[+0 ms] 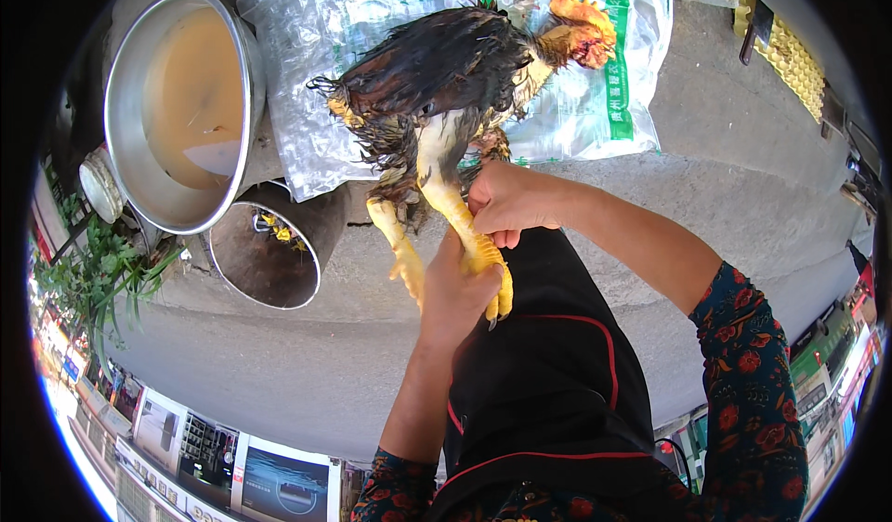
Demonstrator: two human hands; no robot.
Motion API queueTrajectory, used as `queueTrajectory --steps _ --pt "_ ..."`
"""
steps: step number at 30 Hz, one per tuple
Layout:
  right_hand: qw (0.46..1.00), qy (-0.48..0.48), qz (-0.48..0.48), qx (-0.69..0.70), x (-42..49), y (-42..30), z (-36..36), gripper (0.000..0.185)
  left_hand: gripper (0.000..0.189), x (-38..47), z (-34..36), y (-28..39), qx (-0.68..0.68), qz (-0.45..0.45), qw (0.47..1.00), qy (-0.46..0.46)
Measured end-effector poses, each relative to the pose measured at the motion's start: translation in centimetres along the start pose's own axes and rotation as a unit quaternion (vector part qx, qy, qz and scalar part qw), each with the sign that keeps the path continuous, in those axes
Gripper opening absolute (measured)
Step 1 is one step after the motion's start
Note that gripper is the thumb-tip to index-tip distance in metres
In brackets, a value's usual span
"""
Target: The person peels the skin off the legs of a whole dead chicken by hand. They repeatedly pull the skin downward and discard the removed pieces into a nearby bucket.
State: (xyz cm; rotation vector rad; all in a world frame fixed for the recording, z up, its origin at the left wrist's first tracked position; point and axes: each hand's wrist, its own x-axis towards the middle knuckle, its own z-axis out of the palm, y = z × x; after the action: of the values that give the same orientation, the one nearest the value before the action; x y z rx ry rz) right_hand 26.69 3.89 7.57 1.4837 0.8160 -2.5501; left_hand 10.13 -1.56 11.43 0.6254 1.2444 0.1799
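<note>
A wet, partly plucked chicken (439, 55) lies on its side on a clear plastic sack (300, 132) with green print. Dark feathers cover its back, while the thigh and neck show bare skin. My left hand (456, 282) grips the near yellow foot (477, 243), its thumb over the toes. Against the same shank, higher up, my right hand (509, 201) has its fingers curled; whether anything is pinched in them is hidden. The other yellow foot (397, 243) hangs free to the left of my left hand.
A metal basin (254, 97) of murky water stands at the left. Below it is a metal bucket (268, 264) with yellow scraps inside. Green leafy plants (104, 271) are beside them. A knife (756, 31) lies by a yellow textured mat (791, 69) at upper right.
</note>
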Motion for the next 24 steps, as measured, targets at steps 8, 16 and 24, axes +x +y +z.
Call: queueTrajectory --steps 8,16,24 --pt "0.979 -0.048 -0.043 0.195 0.0 2.5 -0.4 0.02 0.052 0.0 -0.5 0.2 0.004 0.008 0.999 -0.032" --pt "0.926 -0.076 -0.094 0.357 1.3 6.2 0.9 0.016 0.062 -0.2 -0.1 1.1 -0.056 -0.034 0.997 -0.038" --pt "0.971 -0.038 -0.082 0.222 0.6 7.1 1.6 0.014 0.069 0.1 0.0 0.1 -0.053 -0.018 0.997 -0.05"
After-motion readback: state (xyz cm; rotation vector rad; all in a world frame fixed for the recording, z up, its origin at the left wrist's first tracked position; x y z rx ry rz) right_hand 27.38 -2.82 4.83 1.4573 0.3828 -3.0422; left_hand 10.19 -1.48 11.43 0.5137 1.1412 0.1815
